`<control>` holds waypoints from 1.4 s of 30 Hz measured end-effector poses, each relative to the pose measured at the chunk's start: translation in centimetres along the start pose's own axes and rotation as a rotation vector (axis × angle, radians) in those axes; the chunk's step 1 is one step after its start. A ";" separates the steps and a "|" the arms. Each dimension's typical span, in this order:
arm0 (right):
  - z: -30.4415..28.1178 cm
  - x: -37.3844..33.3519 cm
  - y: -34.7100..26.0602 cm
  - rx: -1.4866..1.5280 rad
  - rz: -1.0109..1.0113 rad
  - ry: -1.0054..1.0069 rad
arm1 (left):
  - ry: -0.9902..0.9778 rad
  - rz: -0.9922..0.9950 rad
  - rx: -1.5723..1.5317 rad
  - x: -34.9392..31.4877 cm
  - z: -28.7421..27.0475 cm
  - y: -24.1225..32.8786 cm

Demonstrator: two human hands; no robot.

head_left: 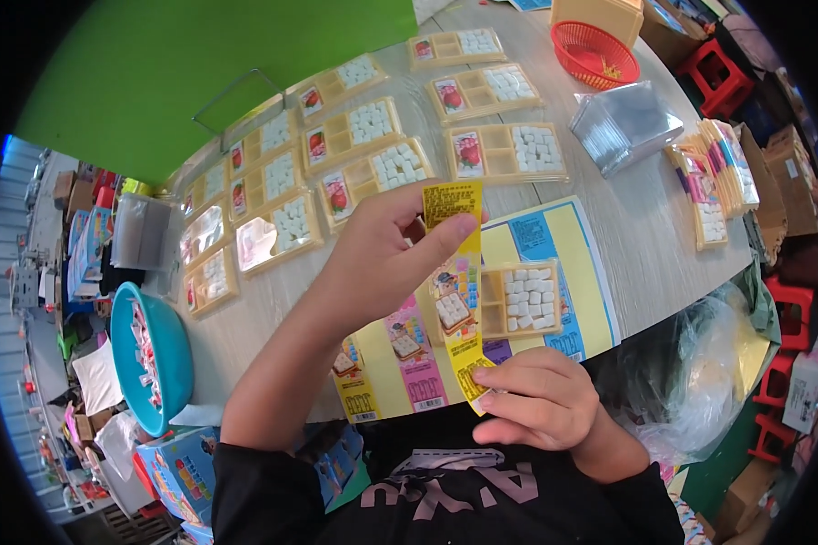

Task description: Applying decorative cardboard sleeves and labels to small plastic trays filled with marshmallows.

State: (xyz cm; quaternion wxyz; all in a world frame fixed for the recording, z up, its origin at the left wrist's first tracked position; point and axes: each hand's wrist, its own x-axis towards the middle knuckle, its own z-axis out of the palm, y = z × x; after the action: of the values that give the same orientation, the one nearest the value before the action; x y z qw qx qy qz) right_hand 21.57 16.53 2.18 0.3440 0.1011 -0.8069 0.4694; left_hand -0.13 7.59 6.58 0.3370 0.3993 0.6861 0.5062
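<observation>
A long yellow printed sticker strip (pixel 463 350) stretches between my hands, its printed picture facing up. My left hand (pixel 407 238) pinches the upper end under the thumb. At the lower end, the fingers of my right hand (pixel 541 400) close on the strip. Just behind it lies a beige compartment tray (pixel 493 304) holding white cubes (pixel 531 297); the strip covers its left part. Underneath is a pale yellow sheet (pixel 577 272) bearing more strips, among them a pink one (pixel 411 350) and a blue one (pixel 532 232).
Several filled trays (pixel 504 150) stand in rows across the table's far side. A red basket (pixel 595 53), clear plastic sleeves (pixel 629 123) and stacked packs (pixel 711 177) sit at right. At left are a teal basin (pixel 129 363) of small packets and a green panel (pixel 182 73).
</observation>
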 end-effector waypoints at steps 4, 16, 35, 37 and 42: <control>-0.7 -1.6 1.2 -0.151 0.032 -0.047 | -0.034 0.021 -0.033 1.4 0.6 -1.6; 0.1 -2.5 2.8 -0.387 -0.003 -0.223 | -0.084 0.381 0.472 3.2 0.9 -6.1; -0.1 -2.3 2.9 -0.304 0.071 -0.299 | -0.054 0.515 0.565 3.5 1.1 -6.9; -0.1 -2.3 2.9 -0.309 0.074 -0.294 | -0.044 0.537 0.577 3.5 1.1 -6.9; -0.3 -2.1 3.2 -0.309 0.049 -0.311 | -0.049 0.520 0.566 3.5 1.3 -7.0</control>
State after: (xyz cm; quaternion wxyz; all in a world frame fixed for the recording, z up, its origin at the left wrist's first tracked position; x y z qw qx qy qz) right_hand 21.69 18.17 -1.24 0.2151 0.0988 -0.9148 0.3272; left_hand -2.05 10.04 -0.68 0.0899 0.6493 0.6662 0.3557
